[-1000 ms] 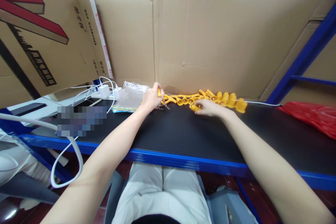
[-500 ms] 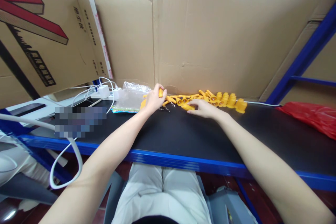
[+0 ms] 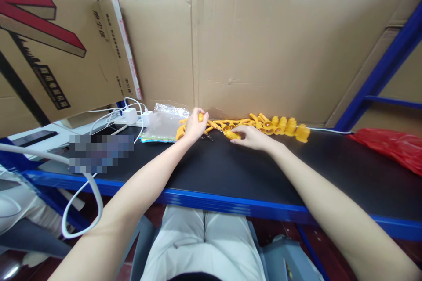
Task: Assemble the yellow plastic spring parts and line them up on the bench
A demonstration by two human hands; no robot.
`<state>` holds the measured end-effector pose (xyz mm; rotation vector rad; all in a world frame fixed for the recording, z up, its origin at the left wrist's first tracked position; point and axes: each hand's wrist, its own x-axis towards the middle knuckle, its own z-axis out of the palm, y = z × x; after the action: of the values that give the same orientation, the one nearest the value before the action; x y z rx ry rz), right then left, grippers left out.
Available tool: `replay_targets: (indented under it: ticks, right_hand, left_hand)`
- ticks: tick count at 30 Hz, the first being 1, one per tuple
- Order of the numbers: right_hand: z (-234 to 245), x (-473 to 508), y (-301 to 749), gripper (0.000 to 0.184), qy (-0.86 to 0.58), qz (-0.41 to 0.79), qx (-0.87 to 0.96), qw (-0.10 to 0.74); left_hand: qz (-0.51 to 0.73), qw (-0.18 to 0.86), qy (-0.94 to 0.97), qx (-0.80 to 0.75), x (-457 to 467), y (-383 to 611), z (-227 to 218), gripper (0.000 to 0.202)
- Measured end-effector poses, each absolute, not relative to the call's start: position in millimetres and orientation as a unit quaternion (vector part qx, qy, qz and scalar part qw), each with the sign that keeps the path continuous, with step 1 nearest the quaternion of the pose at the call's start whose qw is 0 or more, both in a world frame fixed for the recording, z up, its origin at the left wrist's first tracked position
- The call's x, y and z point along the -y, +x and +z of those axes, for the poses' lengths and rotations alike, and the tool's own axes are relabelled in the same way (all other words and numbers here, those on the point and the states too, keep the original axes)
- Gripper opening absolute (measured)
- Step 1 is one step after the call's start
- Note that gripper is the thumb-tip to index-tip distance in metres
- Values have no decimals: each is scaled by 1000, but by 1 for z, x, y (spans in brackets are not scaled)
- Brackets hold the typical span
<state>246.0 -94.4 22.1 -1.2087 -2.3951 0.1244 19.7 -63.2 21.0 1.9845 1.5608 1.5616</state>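
My left hand (image 3: 196,125) is closed around a small yellow plastic part (image 3: 201,117), whose rounded end shows at the top of the fist. To its right, my right hand (image 3: 252,137) has its fingers closed on a yellow plastic piece (image 3: 232,135) low over the black surface. Between the hands lie small metal springs (image 3: 210,138). Behind them runs a heap of yellow sticks and funnel-shaped parts (image 3: 242,121). Several yellow stepped caps (image 3: 291,126) stand in a row right of my right hand. Fingertips of both hands are partly hidden.
A clear plastic bag (image 3: 165,125) lies left of my left hand, near white chargers and cables (image 3: 130,115). Cardboard (image 3: 270,52) walls the back. A red plastic bag (image 3: 389,145) sits at the right. The blue shelf edge (image 3: 231,204) runs along the front.
My right hand has shifted slightly left with the yellow piece. My left hand has dropped a little. One spring seen between the hands earlier no longer shows there.
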Motion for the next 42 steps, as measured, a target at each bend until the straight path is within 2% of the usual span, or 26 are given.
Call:
replay_targets:
  ticks: [10,17,21,25,28,32,35,38,42]
  right_hand:
    - [19,90,251,35,-452,23,868,204]
    - [19,92,244,34,-443,20,858,259]
    - [19,92,243,32,-428,12,860,279]
    - [16,87,250,32,-427,-5,864,267]
    - [14,83,255,32,-427,-24,863,269]
    - [16,84,256,31,-421,-29,865,271]
    - [16,86,254,32,-418,-24,868,268]
    - [14,84,253,33,-416,-21,870,265]
    - [12,81,256,36,-404,-29,873,270]
  left_hand:
    - [553,115,641,-519,61,21,21,13]
    - [546,126,656,-506,63,23,20,17]
    - [488,189,710,-472,68,27,18,28]
    - [373,243,791,-419,67,25,14,27]
    - [296,190,833,-426,66,20,13,30]
    - [216,31,863,-455,68,16,13,40]
    - [175,-46,853,-489,70,16,13,43]
    - [178,-67,844,-502,70,18,13,42]
    - [215,-35,844,-490,71,20,13,41]
